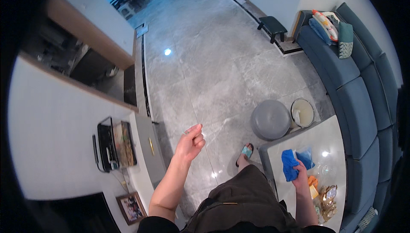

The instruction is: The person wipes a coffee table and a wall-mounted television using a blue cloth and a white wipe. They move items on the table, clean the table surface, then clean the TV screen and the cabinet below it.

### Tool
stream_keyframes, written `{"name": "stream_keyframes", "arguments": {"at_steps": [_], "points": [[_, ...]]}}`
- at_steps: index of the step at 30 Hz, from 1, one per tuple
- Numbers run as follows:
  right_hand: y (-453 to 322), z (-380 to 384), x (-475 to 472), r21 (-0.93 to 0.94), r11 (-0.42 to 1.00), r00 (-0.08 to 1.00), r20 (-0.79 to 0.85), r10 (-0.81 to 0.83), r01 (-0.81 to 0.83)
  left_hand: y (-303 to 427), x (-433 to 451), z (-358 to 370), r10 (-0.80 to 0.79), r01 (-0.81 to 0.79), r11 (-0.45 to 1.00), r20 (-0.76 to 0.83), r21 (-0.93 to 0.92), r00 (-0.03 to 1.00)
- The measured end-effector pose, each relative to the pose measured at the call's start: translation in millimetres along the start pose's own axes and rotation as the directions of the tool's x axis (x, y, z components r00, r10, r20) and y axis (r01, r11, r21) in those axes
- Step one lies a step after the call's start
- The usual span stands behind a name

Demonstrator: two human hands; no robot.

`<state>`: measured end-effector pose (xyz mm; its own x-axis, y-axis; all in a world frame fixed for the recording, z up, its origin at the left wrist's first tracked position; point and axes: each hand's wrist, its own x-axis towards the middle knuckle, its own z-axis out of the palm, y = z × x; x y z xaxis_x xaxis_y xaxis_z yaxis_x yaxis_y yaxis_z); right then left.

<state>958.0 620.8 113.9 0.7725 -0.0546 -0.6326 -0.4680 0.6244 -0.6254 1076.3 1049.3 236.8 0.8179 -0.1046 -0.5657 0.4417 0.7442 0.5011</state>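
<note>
My left hand [191, 141] is raised over the tiled floor, its fingers pinched on a small, thin, pale curved item [184, 131] that is too small to name. On the right, my right hand [300, 173] grips a bunched blue cloth [289, 165] above the white tabletop [282, 188]. Just beyond that hand, a clear plastic packet with something blue inside [306, 159] lies on the table. Nearer to me are an orange item [313, 181], a yellow card or packet [313, 192] and several gold-coloured wrapped items [329, 197].
A grey round stool [271, 119] and a waste bin [302, 112] stand past the table. A blue sofa [355, 114] curves along the right. Left are a low cabinet [148, 143], a fish tank [124, 144] and a framed photo [131, 208]. A dark footstool [273, 26] stands farther off.
</note>
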Motion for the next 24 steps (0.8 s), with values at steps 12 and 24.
{"name": "stream_keyframes", "arguments": {"at_steps": [12, 24], "points": [[-107, 72, 113, 0.060, 0.989, 0.988, -0.084, -0.128, 0.133, 72, 160, 116, -0.099, 0.088, 0.984, 0.061, 0.158, 0.993], [-58, 91, 185, 0.455, 0.858, 0.928, -0.366, -0.063, 0.238, 186, 353, 185, -0.279, 0.208, 0.900, 0.140, 0.383, 0.950]]}}
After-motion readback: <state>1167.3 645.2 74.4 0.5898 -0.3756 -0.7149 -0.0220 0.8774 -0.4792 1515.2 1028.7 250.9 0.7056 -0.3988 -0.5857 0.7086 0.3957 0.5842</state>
